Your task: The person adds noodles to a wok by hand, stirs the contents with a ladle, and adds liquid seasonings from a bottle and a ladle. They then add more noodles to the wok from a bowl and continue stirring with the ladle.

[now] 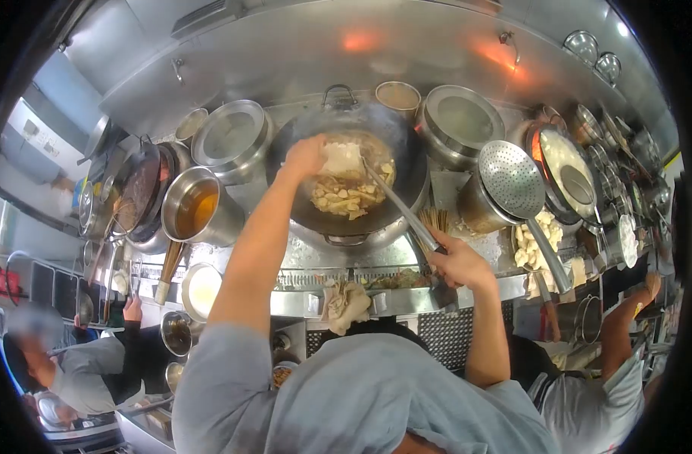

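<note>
A dark wok [293,200] holds pale sliced food [346,198] in brown liquid, and faint steam rises from it. My left hand [307,157] reaches over the wok, its fingers closed at the edge of a pale, roughly rectangular thing [341,160] whose kind I cannot make out. In my right hand [459,259] is the dark grip of a long-handled metal ladle [406,212]. The ladle slants up and left into the wok. Its head is mostly hidden beside the pale thing.
Left of the wok stands a pot of amber liquid [197,208]. A perforated skimmer [511,180] rests on a pot at right, near pale chunks [539,240]. A crumpled cloth [346,304] hangs on the front edge. Other people work at both sides; flames show by the right wok [562,163].
</note>
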